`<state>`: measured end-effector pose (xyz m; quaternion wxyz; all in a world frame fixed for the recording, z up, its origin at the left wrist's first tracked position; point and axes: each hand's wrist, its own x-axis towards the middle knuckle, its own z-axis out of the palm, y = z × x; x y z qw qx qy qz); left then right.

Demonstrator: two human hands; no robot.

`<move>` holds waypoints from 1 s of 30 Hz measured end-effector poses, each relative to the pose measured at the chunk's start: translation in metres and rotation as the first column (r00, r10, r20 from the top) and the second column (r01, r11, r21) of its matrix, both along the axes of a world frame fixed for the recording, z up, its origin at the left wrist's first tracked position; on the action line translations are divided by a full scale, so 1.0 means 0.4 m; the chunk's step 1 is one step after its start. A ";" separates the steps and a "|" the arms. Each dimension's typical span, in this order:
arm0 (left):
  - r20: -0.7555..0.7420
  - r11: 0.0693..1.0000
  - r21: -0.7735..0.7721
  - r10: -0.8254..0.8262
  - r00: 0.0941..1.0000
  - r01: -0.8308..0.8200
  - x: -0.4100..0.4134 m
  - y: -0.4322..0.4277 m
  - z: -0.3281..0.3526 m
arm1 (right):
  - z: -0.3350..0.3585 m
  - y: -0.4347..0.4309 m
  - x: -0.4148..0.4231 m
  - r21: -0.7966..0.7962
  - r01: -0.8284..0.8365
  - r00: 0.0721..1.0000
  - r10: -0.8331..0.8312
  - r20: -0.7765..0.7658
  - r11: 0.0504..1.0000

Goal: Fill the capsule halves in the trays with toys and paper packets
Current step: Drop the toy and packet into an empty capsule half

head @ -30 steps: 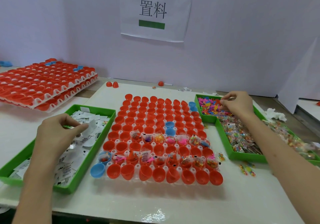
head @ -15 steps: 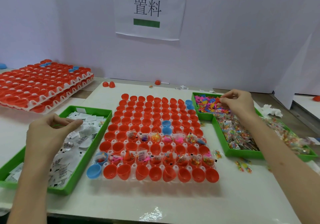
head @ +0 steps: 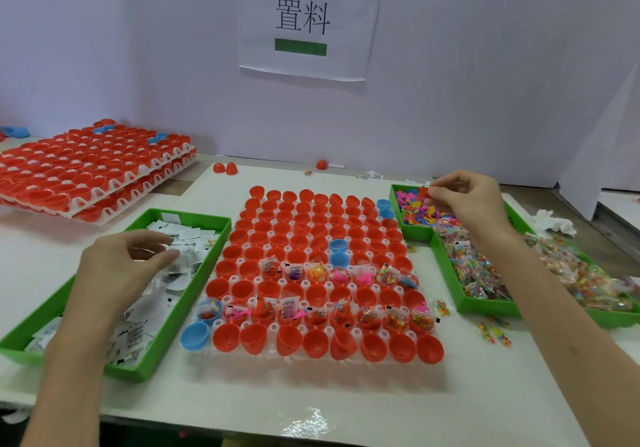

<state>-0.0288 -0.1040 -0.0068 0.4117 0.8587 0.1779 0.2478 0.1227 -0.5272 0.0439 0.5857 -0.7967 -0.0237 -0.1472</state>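
Capsule tray [head: 311, 359] sits mid-desk, close to the front edge. Its halves [head: 301, 228] are mostly red with a few blue, and two rows are partly loaded with toys and packets. Left hand [head: 117, 270] hovers over the packet tray [head: 194, 294] at the desk's left edge, fingers curled above the paper packets [head: 187, 235]; can't tell if it grips one. Right hand [head: 471, 204] is over the small green bin [head: 415, 233] toward the back right corner. Its thumb and forefinger pinch a red toy [head: 424, 193] just above the loose coloured toys [head: 415, 212]. Bagged toys [head: 474, 270] fill the longer green tray [head: 485, 304] just in front of that bin. Stacked capsule trays [head: 93, 169] sit past the left edge.
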 end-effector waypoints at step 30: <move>0.223 0.993 -0.043 0.114 0.968 -0.107 0.002 -0.003 0.002 | 0.051 0.093 -0.124 -0.058 -0.259 0.965 0.262 0.034 0.964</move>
